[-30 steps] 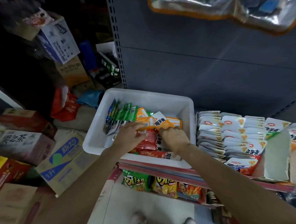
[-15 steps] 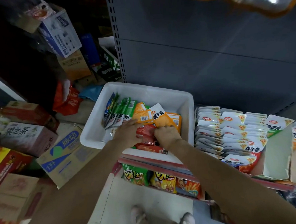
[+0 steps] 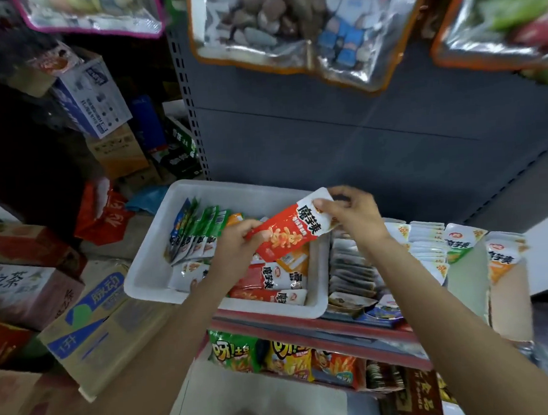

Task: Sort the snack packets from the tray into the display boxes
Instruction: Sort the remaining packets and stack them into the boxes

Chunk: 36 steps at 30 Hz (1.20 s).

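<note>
1. Hands first: both are on 1 red snack packet [image 3: 284, 235], held up just above the white tray [image 3: 159, 246].
2. Left hand [image 3: 237, 251] has its fingers curled round the packet's lower red end; right hand [image 3: 351, 213] pinches the white top end between thumb and fingers.
3. Tray holds more packets: green ones [image 3: 203, 227] standing at its left side, red and orange ones lying flat under the held packet.
4. Display boxes [image 3: 461, 253] with white packets sit just right of the tray.
5. Cardboard cartons [image 3: 87, 321] are stacked left of the tray.
6. Chip bags [image 3: 285, 357] sit on the shelf below the tray.
</note>
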Tool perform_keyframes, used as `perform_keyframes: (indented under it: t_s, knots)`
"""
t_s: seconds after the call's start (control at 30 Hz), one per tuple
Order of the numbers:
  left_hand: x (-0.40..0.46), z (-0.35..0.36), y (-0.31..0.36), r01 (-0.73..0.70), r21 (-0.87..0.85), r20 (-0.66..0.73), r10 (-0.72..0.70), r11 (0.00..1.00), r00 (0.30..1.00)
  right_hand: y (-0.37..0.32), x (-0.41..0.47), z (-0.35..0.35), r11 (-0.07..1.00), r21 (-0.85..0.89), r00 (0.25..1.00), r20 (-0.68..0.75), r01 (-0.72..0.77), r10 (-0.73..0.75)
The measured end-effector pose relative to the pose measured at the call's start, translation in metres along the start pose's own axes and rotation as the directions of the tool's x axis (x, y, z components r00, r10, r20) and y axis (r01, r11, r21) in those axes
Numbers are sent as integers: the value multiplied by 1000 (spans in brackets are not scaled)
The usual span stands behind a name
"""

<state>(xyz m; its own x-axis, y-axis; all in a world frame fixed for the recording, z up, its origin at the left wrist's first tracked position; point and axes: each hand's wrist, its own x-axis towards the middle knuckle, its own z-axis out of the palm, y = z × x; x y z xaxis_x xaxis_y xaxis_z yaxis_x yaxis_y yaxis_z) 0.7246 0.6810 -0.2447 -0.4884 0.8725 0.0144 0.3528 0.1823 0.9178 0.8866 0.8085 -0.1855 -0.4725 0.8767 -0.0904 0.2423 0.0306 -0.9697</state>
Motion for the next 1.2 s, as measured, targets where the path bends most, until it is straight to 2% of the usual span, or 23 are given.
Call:
perform_keyframes:
  t_s: [0.1,0.2,0.27,0.33,0.43,0.5,0.57,0.67,0.77,0.9,1.07,1.2]
  knots:
    - [4,32,29,8,-75,59,-4,997,998,-1,-9,-39,999,40,998,-46,37,-35]
    - [6,70,59,8,-140,144,12,990,990,-3,-16,-89,988,-36,984,-95,147,-150]
    - [6,98,78,-26,-124,185,49,992,982,-3,-22,-123,980,-71,969,-154,185,-194]
    - [6,127,91,-48,-15,205,50,999,978,1,-26,-154,970,-121,946,-228,209,-232]
    - [8,165,102,-121,176,159,93,977,983,13,-31,-198,956,-212,903,-337,204,-268]
    - [8,186,108,-182,308,162,137,934,977,21,-34,-222,957,-206,879,-392,204,-272]
    - [8,203,114,-276,463,241,181,842,954,31,-36,-240,952,-234,867,-412,196,-280]
    - [8,219,118,-370,630,341,185,683,922,43,-37,-263,933,-287,879,-359,215,-313]
    - [4,223,115,-348,734,351,113,584,930,50,-41,-273,881,-416,933,-170,225,-318]
    - [-4,217,111,-341,743,355,92,576,930,66,-42,-257,803,-541,963,50,249,-265]
    - [-8,210,112,-409,709,397,153,575,905,88,-35,-227,765,-587,964,152,266,-219]
    - [-12,200,110,-427,729,411,157,535,898,103,-31,-208,579,-760,955,242,295,-169]
